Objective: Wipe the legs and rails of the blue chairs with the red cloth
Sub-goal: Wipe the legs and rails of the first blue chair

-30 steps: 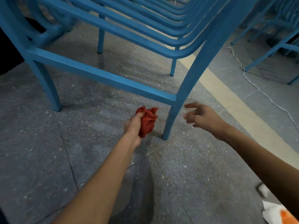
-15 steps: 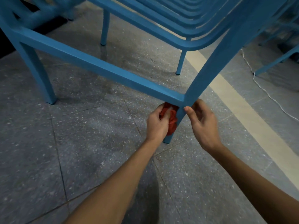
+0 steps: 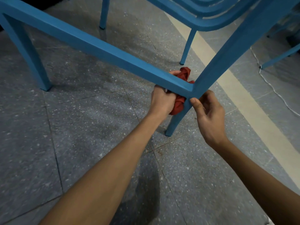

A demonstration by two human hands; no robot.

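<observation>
Your left hand (image 3: 162, 99) grips the red cloth (image 3: 179, 105) against the near leg (image 3: 224, 62) at its 9 o'clock side, under the rail (image 3: 97, 47), your right hand (image 3: 207, 111) holds this leg from 3 o'clock, and I judge the rail and other legs (image 3: 32, 59) not yet wiped.

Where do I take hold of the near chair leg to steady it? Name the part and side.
Take the near leg just below its joint with the rail, from the right. It is a slim, straight bar that fingers can wrap, and the left hand and red cloth fill its left side; the right hand pinches it there.
</observation>
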